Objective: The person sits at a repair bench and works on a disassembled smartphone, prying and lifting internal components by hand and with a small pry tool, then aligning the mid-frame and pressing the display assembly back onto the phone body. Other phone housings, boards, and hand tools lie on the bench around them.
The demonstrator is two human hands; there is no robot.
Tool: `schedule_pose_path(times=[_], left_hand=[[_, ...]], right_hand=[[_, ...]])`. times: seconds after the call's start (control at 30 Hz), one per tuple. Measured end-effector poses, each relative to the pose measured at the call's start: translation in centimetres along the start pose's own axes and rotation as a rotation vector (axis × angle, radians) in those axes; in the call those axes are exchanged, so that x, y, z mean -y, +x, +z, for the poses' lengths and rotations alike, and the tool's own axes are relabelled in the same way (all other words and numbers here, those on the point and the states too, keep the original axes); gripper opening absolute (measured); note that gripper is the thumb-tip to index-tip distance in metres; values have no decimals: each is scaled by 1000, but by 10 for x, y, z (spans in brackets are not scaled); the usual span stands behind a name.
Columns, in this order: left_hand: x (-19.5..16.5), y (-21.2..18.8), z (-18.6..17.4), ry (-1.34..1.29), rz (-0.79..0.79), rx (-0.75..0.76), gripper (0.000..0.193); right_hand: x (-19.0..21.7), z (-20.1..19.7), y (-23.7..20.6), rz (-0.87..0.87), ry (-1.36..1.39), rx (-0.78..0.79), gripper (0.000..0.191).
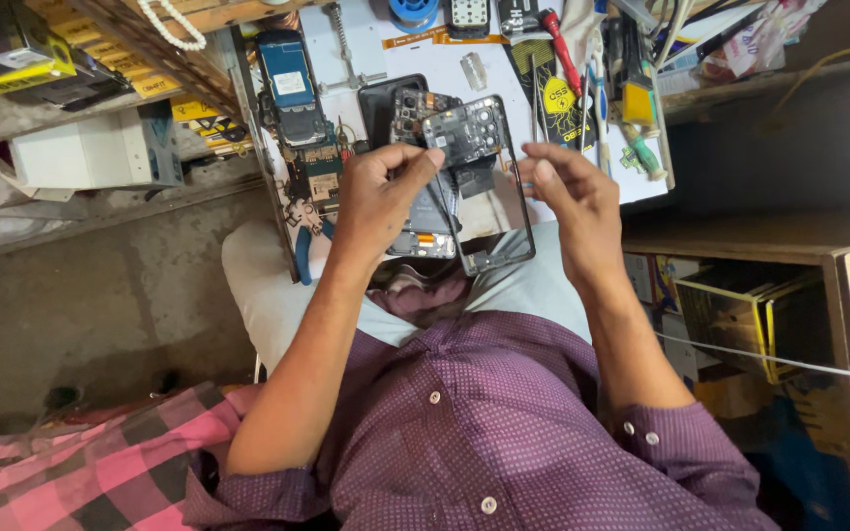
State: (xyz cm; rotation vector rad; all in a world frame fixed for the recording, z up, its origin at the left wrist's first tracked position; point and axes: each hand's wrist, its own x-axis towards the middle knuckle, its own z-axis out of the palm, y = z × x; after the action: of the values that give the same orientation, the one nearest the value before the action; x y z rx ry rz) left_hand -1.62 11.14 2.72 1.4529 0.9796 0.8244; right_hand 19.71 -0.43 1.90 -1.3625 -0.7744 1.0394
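Note:
My left hand (381, 192) grips an opened smartphone (464, 187) with its back cover off, so the circuit board and camera module show at the top end. The phone is held above my lap, tilted over the near edge of the white work mat (425, 59). My right hand (573, 202) is at the phone's right edge, fingers pinched together near the frame; whether a small part sits between the fingertips I cannot tell.
On the mat lie another dismantled phone (292, 84), a dark phone shell (386, 103), a red-handled screwdriver (561, 44), tweezers and small tools. Blue-handled pliers (305, 251) hang at the mat's edge. A wooden shelf (779, 295) with boxes stands to the right.

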Motion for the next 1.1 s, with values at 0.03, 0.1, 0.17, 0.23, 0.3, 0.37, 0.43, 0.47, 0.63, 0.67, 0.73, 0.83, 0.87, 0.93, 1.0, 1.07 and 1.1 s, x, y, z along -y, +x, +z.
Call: schedule_pose_path(times=[0.03, 0.1, 0.17, 0.23, 0.3, 0.37, 0.43, 0.47, 0.63, 0.67, 0.73, 0.83, 0.87, 0.93, 1.0, 1.07, 1.1], left_hand=[[0, 0, 2, 14, -17, -1, 28], [0, 0, 6, 41, -54, -5, 28], [0, -2, 8, 58, -39, 15, 27], [-1, -3, 7, 66, -16, 26, 27], [-1, -3, 7, 64, 14, 35, 27], [-1, -4, 7, 51, -43, 25, 27], [-2, -5, 7, 52, -88, 20, 27], [-2, -5, 6, 58, -103, 20, 27], [-4, -5, 7, 35, -79, 20, 28], [-4, -5, 8, 29, -74, 16, 28], [-4, -4, 8, 15, -59, 4, 29], [-4, -4, 8, -25, -79, -19, 30], [-4, -4, 8, -46, -116, -27, 30], [-3, -3, 8, -62, -126, -48, 30], [-2, -1, 9, -54, -72, -68, 31], [-1, 0, 13, -88, -67, -84, 32], [-1, 0, 15, -104, -63, -92, 32]], right_hand=[[5, 4, 8, 28, 51, 29, 33], [12, 13, 19, 86, 153, 90, 36], [15, 23, 25, 87, 211, 144, 39], [16, 30, 28, 95, 236, 167, 39], [13, 32, 30, 109, 230, 152, 35], [9, 30, 31, 138, 200, 140, 28], [3, 27, 32, 151, 154, 130, 21], [0, 25, 33, 151, 123, 126, 19], [-8, 19, 34, 250, 168, 121, 16], [-8, 18, 33, 252, 176, 138, 18], [-5, 16, 29, 253, 205, 176, 24], [3, 9, 11, 274, 297, 259, 45], [7, 5, 5, 290, 349, 302, 54], [11, 1, -6, 345, 445, 356, 64], [12, -2, -18, 418, 532, 370, 69], [8, -2, -26, 429, 653, 405, 67], [5, -2, -28, 432, 713, 424, 66]])
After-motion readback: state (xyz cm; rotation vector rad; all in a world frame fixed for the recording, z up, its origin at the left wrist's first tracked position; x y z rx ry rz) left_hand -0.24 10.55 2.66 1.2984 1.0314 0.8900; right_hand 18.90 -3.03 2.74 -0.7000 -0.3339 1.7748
